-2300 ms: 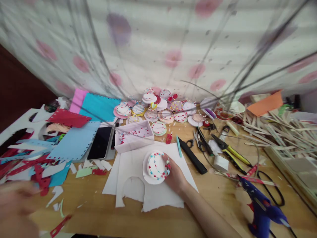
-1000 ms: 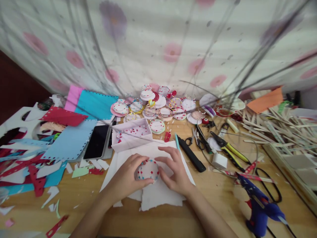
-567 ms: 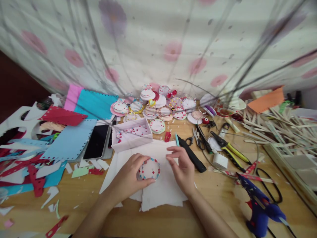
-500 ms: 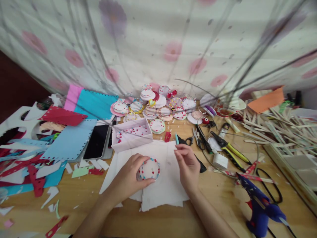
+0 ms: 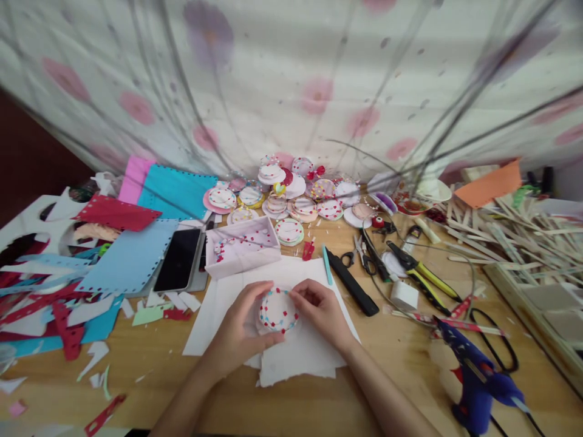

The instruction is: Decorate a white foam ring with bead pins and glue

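A white round paper disc [image 5: 277, 308], ringed with small red, blue and white beads, is tilted up over white paper sheets [image 5: 300, 361]. My left hand [image 5: 239, 325] grips it from the left, thumb along the lower edge and fingers at the top. Closed in a pinch, my right hand [image 5: 321, 311] has its thumb and fingertips at the disc's upper right rim. Anything small between those fingertips is hidden. Just behind is a shallow pale pink box [image 5: 243, 249] with small red pieces in it.
Several decorated discs [image 5: 303, 207] are heaped at the back. A phone [image 5: 177, 260] and coloured paper scraps [image 5: 68, 309] lie left. Rightward are a black cutter-like tool [image 5: 353, 282], small scissors [image 5: 362, 252], yellow-black pliers [image 5: 423, 273], a blue glue gun [image 5: 476, 376] and wooden sticks [image 5: 501, 224].
My right hand has moved left and down from above the paper to the disc's rim, uncovering the black tool. The disc has shifted slightly right and turned in my left hand.
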Motion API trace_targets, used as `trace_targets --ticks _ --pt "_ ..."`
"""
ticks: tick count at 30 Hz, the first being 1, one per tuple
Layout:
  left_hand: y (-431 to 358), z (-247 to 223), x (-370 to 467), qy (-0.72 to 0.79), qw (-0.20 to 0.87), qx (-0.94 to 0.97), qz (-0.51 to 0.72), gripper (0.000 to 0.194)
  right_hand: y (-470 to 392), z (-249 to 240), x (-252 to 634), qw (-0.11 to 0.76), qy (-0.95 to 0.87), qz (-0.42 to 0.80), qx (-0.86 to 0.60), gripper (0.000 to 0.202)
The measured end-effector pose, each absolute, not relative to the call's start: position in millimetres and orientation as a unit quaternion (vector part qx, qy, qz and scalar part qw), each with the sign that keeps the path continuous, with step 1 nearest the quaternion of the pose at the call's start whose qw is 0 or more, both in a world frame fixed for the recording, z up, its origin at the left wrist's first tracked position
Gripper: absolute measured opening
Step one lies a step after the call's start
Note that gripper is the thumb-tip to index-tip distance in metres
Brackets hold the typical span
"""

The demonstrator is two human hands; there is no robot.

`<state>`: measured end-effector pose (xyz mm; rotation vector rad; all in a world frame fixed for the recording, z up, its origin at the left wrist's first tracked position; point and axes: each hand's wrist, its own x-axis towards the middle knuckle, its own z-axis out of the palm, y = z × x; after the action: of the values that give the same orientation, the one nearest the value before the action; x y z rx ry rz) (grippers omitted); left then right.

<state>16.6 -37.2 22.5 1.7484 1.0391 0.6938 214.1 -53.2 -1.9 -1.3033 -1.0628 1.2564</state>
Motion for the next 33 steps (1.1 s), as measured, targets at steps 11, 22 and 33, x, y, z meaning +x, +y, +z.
trace_targets --ticks 11,22,33 --pt "-45 18 17 0.477 0.456 0.685 0.310 0.016 -52 -4 213 0.523 -0.411 0.501 -0.553 0.022" --pt "-45 4 14 0.497 0.509 0.629 0.314 0.016 -55 -6 208 0.495 -0.424 0.524 -0.549 0.031" --pt "-44 3 18 0.508 0.506 0.624 0.310 0.013 -57 -10 207 0.486 -0.442 0.513 -0.552 0.031"
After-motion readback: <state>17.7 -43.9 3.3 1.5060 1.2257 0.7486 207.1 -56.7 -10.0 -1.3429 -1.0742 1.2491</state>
